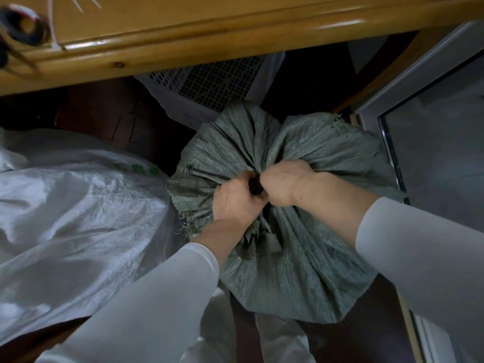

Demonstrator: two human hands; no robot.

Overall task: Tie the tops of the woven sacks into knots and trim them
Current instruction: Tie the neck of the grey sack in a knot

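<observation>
A grey-green woven sack (296, 271) stands on the dark floor in the middle of the view, its top gathered into a bunch. My left hand (234, 199) grips the gathered fabric from the left. My right hand (284, 183) grips it from the right, and the two fists touch over a dark gap at the neck. Loose frayed flaps of the sack top (235, 142) spread out beyond my hands. A short twisted end (264, 242) hangs below my hands. A white woven sack (76, 208) lies at the left, crumpled, with green print near its top.
A wooden table edge (183, 45) runs across the top, with a blurred dark object (23, 27) at its left corner. A white perforated plastic basket (209, 85) sits under it behind the sack. A glass door with a metal frame (419, 121) stands at the right.
</observation>
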